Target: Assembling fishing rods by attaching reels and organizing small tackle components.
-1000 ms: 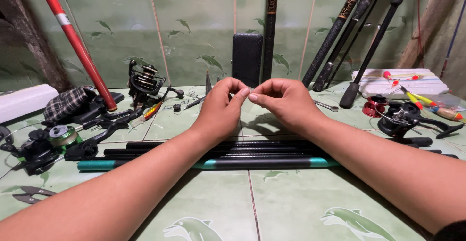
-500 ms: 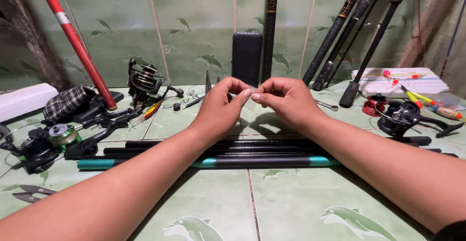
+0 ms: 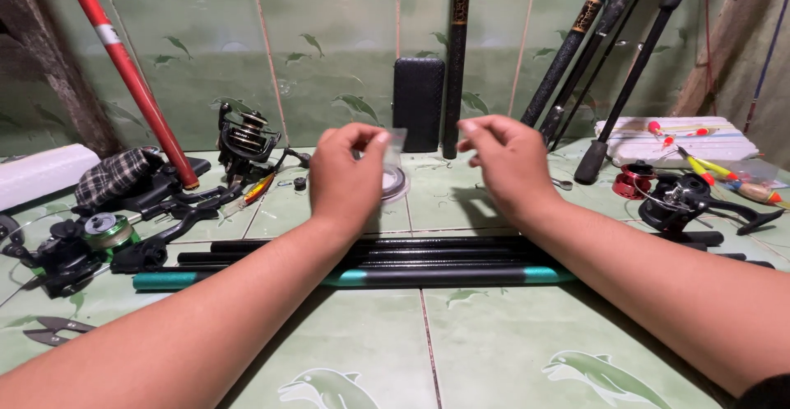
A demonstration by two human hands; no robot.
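My left hand [image 3: 341, 174] is raised over the green tiled surface and pinches a small clear packet with a round spool of fishing line [image 3: 397, 180] in it. About a hand's width to the right, my right hand [image 3: 506, 162] has its thumb and fingers pinched together; I cannot tell whether a thin line is between them. Under both forearms lies a bundle of black and teal fishing rod sections [image 3: 428, 267].
Fishing reels lie at the left [image 3: 82, 240] and right [image 3: 683, 199], with another reel [image 3: 243, 141] behind. A red rod [image 3: 132, 80] and dark rods [image 3: 576, 55] lean on the tiled wall beside a black case [image 3: 418, 104]. Scissors [image 3: 53, 331] lie front left, a white board of floats [image 3: 675, 139] back right.
My two hands, fingertips together a second ago, have drawn apart sideways. The left hand now shows the clear spool packet.
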